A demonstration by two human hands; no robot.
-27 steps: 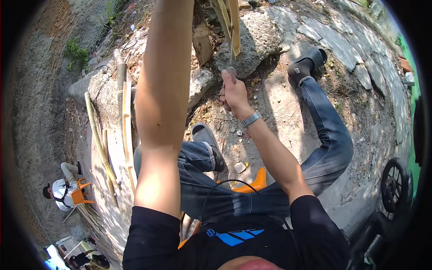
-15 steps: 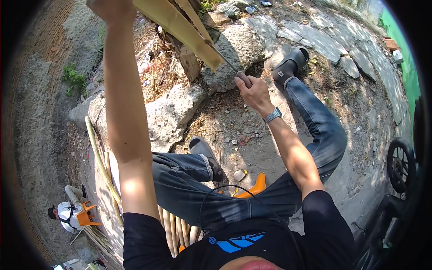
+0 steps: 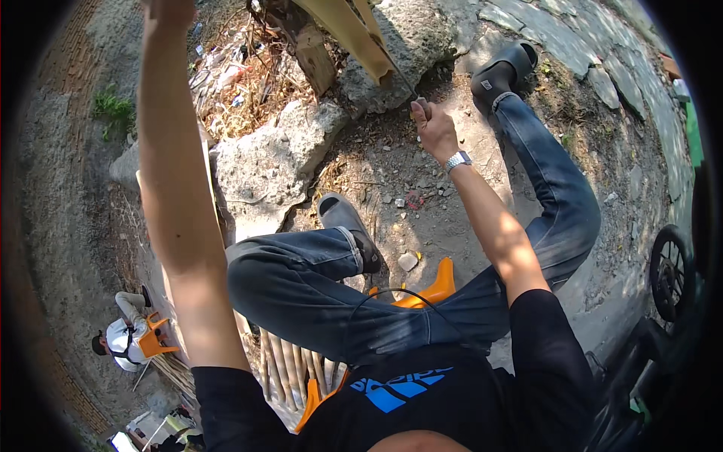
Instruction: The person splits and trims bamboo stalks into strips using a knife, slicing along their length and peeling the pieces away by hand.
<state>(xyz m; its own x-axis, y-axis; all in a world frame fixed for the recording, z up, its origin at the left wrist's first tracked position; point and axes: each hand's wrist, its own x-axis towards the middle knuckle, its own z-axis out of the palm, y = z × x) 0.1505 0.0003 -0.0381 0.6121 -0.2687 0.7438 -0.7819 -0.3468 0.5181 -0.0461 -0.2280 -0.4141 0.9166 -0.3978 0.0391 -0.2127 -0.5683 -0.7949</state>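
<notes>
My right hand [image 3: 437, 132], with a metal-banded watch [image 3: 458, 160] at the wrist, is closed around the handle of a knife [image 3: 405, 81]. Its thin dark blade, seen nearly edge-on, runs up and left against a pale split bamboo piece [image 3: 354, 34]. The bamboo's upper part leaves the picture at the top edge. Beside it stands a rough wooden stump [image 3: 315, 60]. My left arm stretches far forward, and my left hand [image 3: 169, 10] is blurred and cut off at the top edge. What its fingers do is hidden.
An orange plastic stool [image 3: 433, 290] is under me, with several bamboo poles [image 3: 286, 369] behind it at the left. Rough concrete chunks [image 3: 271, 166] lie ahead. At the far left another person [image 3: 126, 343] sits on an orange chair [image 3: 154, 337]. A black wheel [image 3: 669, 270] stands at the right.
My right hand and the knife have shifted slightly right and up in the picture, and the bamboo's end with them. My left hand has gone further out at the top. The whole view has shifted.
</notes>
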